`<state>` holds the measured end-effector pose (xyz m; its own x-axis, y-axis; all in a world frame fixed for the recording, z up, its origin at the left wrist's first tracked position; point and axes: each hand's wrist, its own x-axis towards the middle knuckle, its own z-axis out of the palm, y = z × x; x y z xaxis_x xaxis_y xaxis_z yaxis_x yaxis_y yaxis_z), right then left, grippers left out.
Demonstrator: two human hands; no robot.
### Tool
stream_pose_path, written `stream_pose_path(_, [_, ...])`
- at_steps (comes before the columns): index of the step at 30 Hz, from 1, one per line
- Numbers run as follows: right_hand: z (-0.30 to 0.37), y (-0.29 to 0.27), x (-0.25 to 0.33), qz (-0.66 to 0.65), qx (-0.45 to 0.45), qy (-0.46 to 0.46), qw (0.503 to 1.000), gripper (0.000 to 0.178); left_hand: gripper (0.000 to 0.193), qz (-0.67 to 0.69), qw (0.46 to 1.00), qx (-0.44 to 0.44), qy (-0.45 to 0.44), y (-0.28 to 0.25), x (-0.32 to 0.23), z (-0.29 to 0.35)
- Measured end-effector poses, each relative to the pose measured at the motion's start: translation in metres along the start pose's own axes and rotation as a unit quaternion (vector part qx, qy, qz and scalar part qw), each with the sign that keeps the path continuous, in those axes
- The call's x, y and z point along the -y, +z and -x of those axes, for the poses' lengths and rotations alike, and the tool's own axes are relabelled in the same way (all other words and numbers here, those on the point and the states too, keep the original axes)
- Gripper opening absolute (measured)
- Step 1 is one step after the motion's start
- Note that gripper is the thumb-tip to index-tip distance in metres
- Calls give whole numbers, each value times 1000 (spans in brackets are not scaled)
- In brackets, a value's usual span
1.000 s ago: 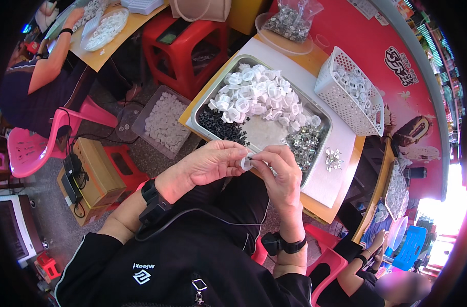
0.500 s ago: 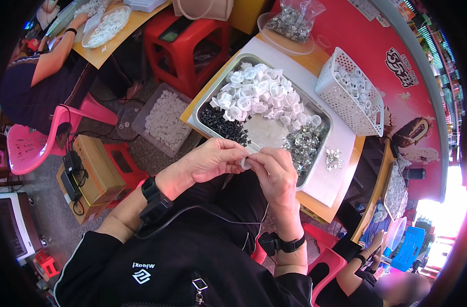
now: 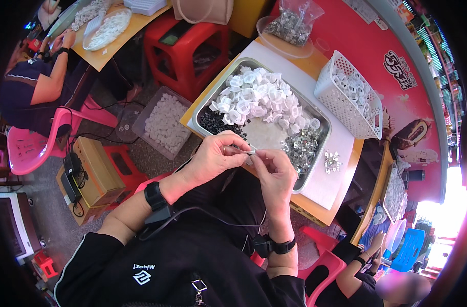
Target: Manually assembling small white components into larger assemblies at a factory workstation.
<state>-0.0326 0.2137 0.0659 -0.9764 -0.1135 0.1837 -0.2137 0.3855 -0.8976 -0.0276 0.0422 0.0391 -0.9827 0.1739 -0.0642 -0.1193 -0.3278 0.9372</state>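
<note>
Fingertips of my left hand [image 3: 218,157] and my right hand [image 3: 276,171] meet in front of the tray's near edge. Both are closed in a pinch on one small whitish plastic piece [image 3: 251,152], mostly covered by the fingers. Just beyond them lies a metal tray [image 3: 265,133] with its bare bottom showing in the middle. It holds a heap of white translucent plastic cups [image 3: 264,97], a pile of small black parts [image 3: 218,121] at the left, and shiny clear-and-metal pieces [image 3: 301,148] at the right.
A white perforated basket [image 3: 341,105] of translucent parts stands right of the tray. Several small pieces [image 3: 332,161] lie on the white board [image 3: 320,192]. Behind is a bag of metallic parts [image 3: 293,25]. A bin of white parts [image 3: 164,123] and a red stool [image 3: 185,56] stand left.
My hands have drawn closer around the small plastic piece, which is now more hidden. The right forearm has shifted slightly left. A co-worker at the upper left has brought their hands together.
</note>
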Motion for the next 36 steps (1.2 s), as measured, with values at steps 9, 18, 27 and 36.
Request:
stream_pose_path(9, [4,2,-3,96,-37,-152,983,18,16,-226,963,-19,148,2,-8,6])
stream_pose_path(18, [2,-3,-10,114,-78,-250,958,22,23,-321,898,-16,302,5,-10,4])
stream_pose_path(27, [-74,-103,-11,23,22,34,999,9,28,39,996,-67,36,-22,13,4])
stream_pose_path(36, [-199,-204,-63,214,-239,-63,945,20,17,42,995,-91,0,-24,21,3])
